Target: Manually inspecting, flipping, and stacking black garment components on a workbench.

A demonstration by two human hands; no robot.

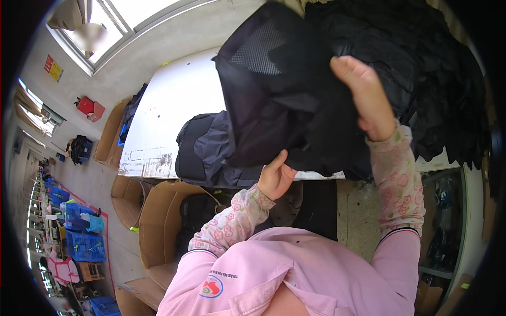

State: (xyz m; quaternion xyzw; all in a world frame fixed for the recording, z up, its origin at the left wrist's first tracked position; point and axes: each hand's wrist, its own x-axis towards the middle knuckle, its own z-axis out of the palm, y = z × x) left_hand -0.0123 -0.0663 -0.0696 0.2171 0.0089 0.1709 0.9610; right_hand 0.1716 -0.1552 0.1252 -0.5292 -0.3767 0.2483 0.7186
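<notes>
A great heap of black garments filled the upper right of the view, piled on the far end of the white tabletop and spilling over its right edge. The tabletop itself ran away towards the upper left, its near edge scuffed and stained.

In front of the heap, a black garment with a mesh lining was lifted off the tabletop and held up between the two hands, its mesh panel showing near the top left corner and its lower edge hanging down just above the tabletop's near edge. Behind and below it, a dark navy jacket lay flat on the tabletop, partly covered by the lifted piece.

Under the tabletop stood open cardboard boxes, the nearest one with dark cloth inside (its contents were too shadowed to tell apart). Further left, on the floor, sat blue plastic crates.

The right hand, in a floral sleeve, was raised high against the lifted garment, its grip closed over the cloth at the upper right, thumb on the near side and the fingers hidden behind the fabric. The left hand sat lower, at the garment's bottom edge, its grip pinched on the hem with the thumb pointing upward and the fingertips tucked under the cloth.
</notes>
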